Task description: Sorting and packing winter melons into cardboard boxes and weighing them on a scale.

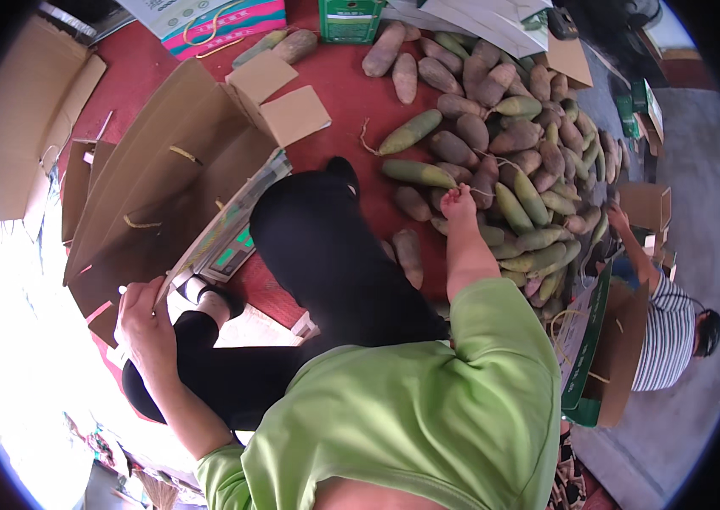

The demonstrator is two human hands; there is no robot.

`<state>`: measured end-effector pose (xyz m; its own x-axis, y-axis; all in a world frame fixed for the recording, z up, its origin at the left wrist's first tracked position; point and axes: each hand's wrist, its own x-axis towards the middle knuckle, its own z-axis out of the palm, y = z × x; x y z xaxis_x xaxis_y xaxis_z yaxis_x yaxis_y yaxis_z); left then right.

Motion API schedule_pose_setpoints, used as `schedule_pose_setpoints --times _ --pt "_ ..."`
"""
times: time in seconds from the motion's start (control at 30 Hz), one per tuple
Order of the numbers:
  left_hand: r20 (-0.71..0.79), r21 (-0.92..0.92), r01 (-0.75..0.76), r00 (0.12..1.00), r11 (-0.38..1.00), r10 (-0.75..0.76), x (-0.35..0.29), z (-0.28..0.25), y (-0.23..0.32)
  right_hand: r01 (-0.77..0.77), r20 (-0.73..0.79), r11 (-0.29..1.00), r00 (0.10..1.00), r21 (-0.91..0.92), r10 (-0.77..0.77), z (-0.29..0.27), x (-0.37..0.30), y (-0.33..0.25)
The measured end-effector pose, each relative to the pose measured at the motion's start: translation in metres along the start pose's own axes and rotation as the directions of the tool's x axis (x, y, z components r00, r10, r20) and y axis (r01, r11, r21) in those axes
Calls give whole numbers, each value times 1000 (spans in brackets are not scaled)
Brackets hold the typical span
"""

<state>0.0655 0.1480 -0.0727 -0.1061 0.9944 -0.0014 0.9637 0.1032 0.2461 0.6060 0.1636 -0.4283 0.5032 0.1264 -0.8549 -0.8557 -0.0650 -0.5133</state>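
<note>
My left hand [147,327] is closed on the near edge of a large open cardboard box [169,174] with yellow cord handles. The box tilts at my left, beside my bent leg. My right hand [459,202] reaches to the near left side of a pile of green and purplish-brown radishes [517,136]. Its fingers are curled together, and a thin pale root shows beside them. Whatever they pinch is too small to make out. A green radish [418,173] lies just beyond that hand, and a brownish one [408,257] lies nearer my knee.
A scale [237,253] with green lit displays stands by the box and my foot. Another cardboard box [602,357] stands at my right. Beyond it, a person in a striped shirt [668,327] reaches toward the pile. A green carton [350,20] stands at the far side of the red floor.
</note>
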Motion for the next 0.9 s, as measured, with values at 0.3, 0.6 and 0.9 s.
schedule_pose_setpoints --times 0.3,0.6,0.9 --pt "3 11 -19 1000 1000 19 1 -2 1 641 460 660 758 -391 -463 70 -89 -5" --pt "12 25 -51 999 998 51 -1 -5 -7 924 843 382 219 -18 -491 152 -278 -56" --pt "-14 41 -56 998 998 57 -1 -1 -12 560 934 772 -337 300 -118 214 -462 -52"
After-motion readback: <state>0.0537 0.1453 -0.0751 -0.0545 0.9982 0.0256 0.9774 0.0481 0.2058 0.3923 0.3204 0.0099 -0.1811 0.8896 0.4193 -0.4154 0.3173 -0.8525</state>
